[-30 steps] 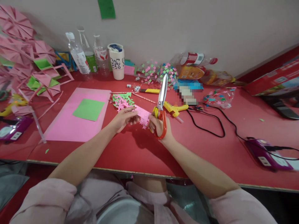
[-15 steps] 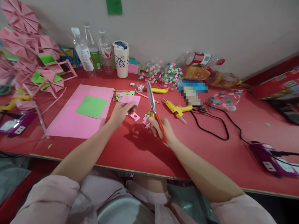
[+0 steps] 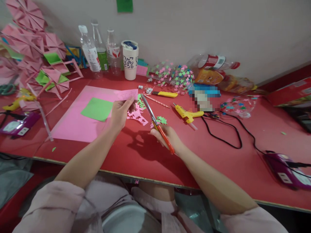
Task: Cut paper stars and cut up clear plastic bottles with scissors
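Note:
My left hand (image 3: 121,111) pinches a small pink paper piece (image 3: 130,94) with faint marks on it, above the table. In my right hand (image 3: 167,136) are scissors (image 3: 160,131) with orange-red handles, their blades pointing up and to the left, close to the paper but apart from it. Below and between the hands lie pink paper scraps (image 3: 141,119) with star-shaped holes and green scraps (image 3: 140,103). A small heap of green stars (image 3: 161,120) sits just beyond my right hand. Left of my left hand, a green square sheet (image 3: 97,109) rests on a larger pink sheet (image 3: 70,127).
Bottles (image 3: 91,58) and a white cup (image 3: 130,63) stand by the wall. A yellow cutter (image 3: 166,94) and a yellow glue gun (image 3: 187,114) with a black cable lie right of centre. Purple power strips (image 3: 283,170) sit at the right and left. Pink paper models (image 3: 31,42) fill the left.
My left hand has shifted left and up a little with the pink paper. The scissors have tilted further left, showing the green stars behind. The view has moved slightly.

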The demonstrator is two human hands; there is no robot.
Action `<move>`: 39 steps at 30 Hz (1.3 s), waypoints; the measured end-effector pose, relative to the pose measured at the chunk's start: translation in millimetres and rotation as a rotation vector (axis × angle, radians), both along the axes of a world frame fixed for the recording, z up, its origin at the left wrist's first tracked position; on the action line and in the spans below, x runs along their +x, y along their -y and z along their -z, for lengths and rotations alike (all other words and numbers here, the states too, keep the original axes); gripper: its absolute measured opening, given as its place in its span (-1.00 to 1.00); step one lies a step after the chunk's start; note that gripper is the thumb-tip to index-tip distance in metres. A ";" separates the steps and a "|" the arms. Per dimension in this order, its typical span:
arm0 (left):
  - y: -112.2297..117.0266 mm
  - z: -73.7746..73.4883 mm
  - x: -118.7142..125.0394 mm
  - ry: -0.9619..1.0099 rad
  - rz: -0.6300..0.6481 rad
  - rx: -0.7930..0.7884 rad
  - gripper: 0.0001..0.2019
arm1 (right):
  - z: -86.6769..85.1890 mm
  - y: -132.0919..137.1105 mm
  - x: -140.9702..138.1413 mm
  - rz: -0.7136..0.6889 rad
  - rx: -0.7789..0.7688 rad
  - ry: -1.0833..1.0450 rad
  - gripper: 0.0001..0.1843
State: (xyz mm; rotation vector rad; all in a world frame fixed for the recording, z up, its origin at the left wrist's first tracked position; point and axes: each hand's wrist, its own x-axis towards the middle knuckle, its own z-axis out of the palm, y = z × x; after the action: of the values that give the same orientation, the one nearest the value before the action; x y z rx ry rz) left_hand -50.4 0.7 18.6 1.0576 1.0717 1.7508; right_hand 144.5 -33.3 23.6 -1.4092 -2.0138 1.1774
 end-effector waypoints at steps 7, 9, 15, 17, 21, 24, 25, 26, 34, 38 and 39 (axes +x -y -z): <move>-1.0 0.1 -0.5 -0.004 0.025 0.027 -0.74 | 0.2 1.3 -0.1 -0.052 0.007 0.044 -0.42; -0.4 1.0 0.4 -0.032 0.037 0.047 -0.71 | 0.4 1.3 -0.2 -0.063 0.008 0.045 -0.41; 1.5 2.6 1.7 -0.109 0.021 0.028 -0.69 | -1.2 3.1 -1.1 -0.061 0.007 0.041 -0.40; 1.6 2.8 1.3 -0.128 0.013 0.028 -0.69 | -1.1 3.6 -1.4 -0.056 -0.010 0.025 -0.40; 1.3 2.7 0.2 -0.158 -0.005 0.028 -0.68 | 0.9 5.0 -2.6 -0.057 -0.063 -0.065 -0.40; 1.1 2.9 0.1 -0.160 -0.003 0.033 -0.68 | 2.1 6.6 -3.7 -0.060 -0.105 -0.122 -0.41; 1.2 3.0 0.3 -0.156 -0.002 0.038 -0.68 | 2.3 7.2 -4.0 -0.059 -0.116 -0.131 -0.42; 1.2 3.2 0.5 -0.152 0.001 0.042 -0.68 | 2.4 7.9 -4.4 -0.058 -0.125 -0.138 -0.42; 1.0 4.3 1.5 -0.116 0.011 0.042 -0.69 | 1.0 10.0 -5.6 -0.036 -0.150 -0.130 -0.43; 0.8 4.5 1.2 -0.106 0.016 0.039 -0.70 | 1.0 9.1 -5.3 -0.029 -0.129 -0.100 -0.43; 0.8 4.8 1.1 -0.105 0.015 0.036 -0.70 | 1.1 8.8 -5.1 -0.031 -0.126 -0.097 -0.43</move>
State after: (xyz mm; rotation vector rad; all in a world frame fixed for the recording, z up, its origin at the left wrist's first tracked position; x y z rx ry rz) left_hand -49.3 0.0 13.8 1.1880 1.0967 1.7252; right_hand 139.4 -42.1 22.5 -1.3557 -1.9318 1.3801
